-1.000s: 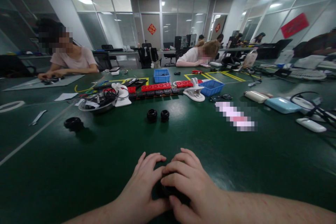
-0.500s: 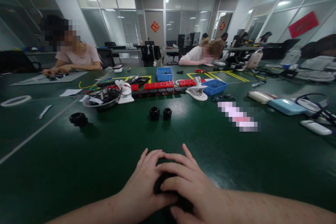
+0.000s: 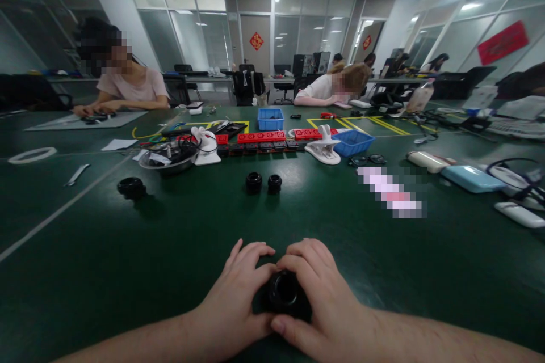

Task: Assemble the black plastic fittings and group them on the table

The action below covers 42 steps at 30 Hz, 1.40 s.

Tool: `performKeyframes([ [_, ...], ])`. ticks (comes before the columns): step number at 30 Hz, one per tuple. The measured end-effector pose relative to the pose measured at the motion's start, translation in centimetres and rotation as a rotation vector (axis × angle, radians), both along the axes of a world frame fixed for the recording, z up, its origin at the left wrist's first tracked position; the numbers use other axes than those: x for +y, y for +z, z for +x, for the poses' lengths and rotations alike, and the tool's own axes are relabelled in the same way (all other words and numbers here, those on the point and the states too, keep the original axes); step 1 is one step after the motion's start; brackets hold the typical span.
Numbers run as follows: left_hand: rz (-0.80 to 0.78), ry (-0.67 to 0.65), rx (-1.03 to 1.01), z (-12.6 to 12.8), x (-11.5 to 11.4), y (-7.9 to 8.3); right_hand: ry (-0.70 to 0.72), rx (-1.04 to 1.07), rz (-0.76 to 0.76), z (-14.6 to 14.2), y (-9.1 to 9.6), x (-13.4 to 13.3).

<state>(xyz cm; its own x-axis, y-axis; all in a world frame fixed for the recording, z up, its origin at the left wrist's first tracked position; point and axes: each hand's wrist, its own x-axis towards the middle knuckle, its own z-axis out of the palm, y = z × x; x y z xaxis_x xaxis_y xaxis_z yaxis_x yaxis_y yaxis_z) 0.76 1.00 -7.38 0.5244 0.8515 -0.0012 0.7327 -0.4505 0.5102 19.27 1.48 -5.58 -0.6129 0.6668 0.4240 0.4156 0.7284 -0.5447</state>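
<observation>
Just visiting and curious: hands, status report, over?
Left hand, right hand cupped around black fitting; grip unclear. Three similar fittings farther off, not in the way.

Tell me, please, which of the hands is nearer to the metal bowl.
Left: the left hand is this side of the metal bowl, to its right; the right hand is farther right.

Head-worn view: faces forward and down, close over table (image 3: 204, 227).
</observation>
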Motion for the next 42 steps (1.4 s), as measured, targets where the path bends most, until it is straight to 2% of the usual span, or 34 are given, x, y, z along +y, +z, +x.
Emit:
performKeyframes([
  [7, 0.012, 0.004, 0.020, 0.1, 0.0, -0.2, 0.019, -0.058, -0.015, 0.1, 0.0, 0.3],
  [15, 0.046, -0.015, 0.035, -0.1, 0.2, -0.9, 0.126, -0.008, 0.026, 0.1, 0.2, 0.2],
  [26, 0.118, -0.031, 0.033, -0.3, 0.4, -1.6, 0.297, -0.211, 0.078, 0.7, 1.3, 0.6],
  [31, 0.128, -0.061, 0.060, -0.6, 0.6, -2.2, 0.291, -0.169, 0.148, 1.0, 0.9, 0.8],
  [35, 0.141, -0.092, 0.051, -1.1, 0.9, -3.0, 0.179, -0.044, 0.184, 1.1, 0.0, 0.9],
  [38, 0.142, -0.122, 0.054, -1.5, 1.2, -3.5, 0.093, -0.008, 0.137, 1.0, -0.6, 1.1],
  [42, 0.112, -0.131, 0.070, -1.6, 1.2, -3.4, 0.071, -0.031, 0.079, 0.7, -0.9, 1.1],
])
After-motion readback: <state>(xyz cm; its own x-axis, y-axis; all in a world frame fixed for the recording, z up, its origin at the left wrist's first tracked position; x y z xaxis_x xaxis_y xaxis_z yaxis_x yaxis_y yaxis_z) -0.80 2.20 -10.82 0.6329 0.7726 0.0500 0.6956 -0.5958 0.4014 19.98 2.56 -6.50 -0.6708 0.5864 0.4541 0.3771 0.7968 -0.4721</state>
